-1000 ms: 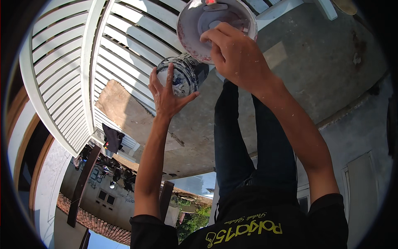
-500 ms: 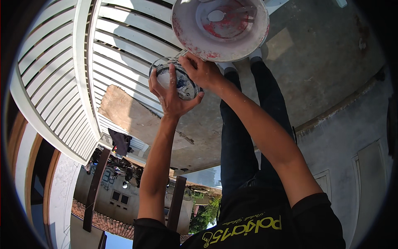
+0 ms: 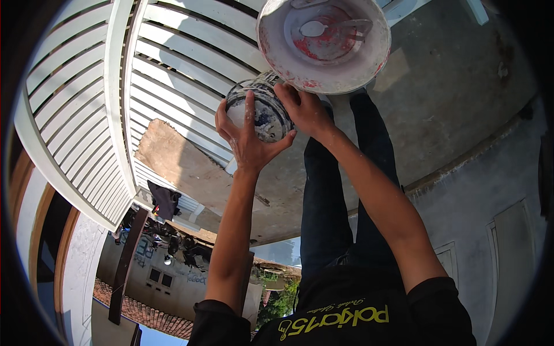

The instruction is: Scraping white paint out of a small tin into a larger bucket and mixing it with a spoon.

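Observation:
A paint-smeared round can (image 3: pixel 270 118), dark with white streaks, is tilted beside a pale bucket. My left hand (image 3: pixel 249 135) spreads over the can's round end, its fingers and thumb gripping the edge. At the can's right side, my right hand (image 3: pixel 306 112) closes its bent fingers on the rim, close to the bucket. Some of the right fingertips are hidden. The wide bucket (image 3: pixel 271 43) has red stains inside. Within it lie a small white round piece (image 3: pixel 312 28) and a pale strip-like piece (image 3: pixel 353 24), whose kinds I cannot make out.
White slatted railings (image 3: pixel 179 63) run along the left. A worn brown board (image 3: pixel 167 144) lies against them. Dark cloth (image 3: pixel 164 200) hangs farther down the railing. Concrete floor (image 3: pixel 444 104) spreads to the right, up to a grey wall (image 3: pixel 461 196).
Both hands and the can have shifted right and slightly down in the picture, and so has the bucket. More of the can's streaked side shows now. Both hands keep their hold.

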Tool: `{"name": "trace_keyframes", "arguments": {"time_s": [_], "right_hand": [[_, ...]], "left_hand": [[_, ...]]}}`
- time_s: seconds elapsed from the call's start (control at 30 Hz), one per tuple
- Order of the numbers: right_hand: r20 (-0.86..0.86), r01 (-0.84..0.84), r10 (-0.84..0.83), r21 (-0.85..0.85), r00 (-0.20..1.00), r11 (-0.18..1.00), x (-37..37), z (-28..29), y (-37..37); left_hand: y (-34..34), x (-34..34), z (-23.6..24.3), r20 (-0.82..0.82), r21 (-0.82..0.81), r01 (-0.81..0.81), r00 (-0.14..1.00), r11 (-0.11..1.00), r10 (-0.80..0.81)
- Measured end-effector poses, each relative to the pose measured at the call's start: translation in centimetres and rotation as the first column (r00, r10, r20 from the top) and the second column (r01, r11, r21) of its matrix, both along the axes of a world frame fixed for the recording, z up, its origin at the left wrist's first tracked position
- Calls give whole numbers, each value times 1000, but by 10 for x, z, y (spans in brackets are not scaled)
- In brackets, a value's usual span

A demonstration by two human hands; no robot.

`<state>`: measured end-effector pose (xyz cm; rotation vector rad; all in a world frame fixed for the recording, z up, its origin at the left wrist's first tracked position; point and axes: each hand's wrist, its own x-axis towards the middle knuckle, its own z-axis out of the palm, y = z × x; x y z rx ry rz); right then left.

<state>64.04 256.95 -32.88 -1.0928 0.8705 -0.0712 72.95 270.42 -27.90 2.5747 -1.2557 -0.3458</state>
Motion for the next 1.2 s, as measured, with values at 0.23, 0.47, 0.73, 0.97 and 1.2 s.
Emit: {"name": "trace_keyframes", "arguments": {"time_s": [0.23,0.47,0.73,0.97,1.2], "right_hand": [[-25,-70,68,-553,997,830,-20,57,12],[-102,-72,27,-463,994,883,-63,67,9],[-369,-59,-150,-499,917,865,-95,82,24],[-428,58,-125,-167,895,984,-96,81,17],[-385,109,-96,12,918,994,-107,72,4]], "left_hand": [[-1,59,27,-548,115,-386,744,915,383],[4,34,52,-692,187,-365,609,912,386],[-24,-25,78,-677,167,-304,656,938,333],[-40,-47,76,-715,127,-253,647,959,265],[-43,-40,74,-838,166,-216,484,962,253]]}}
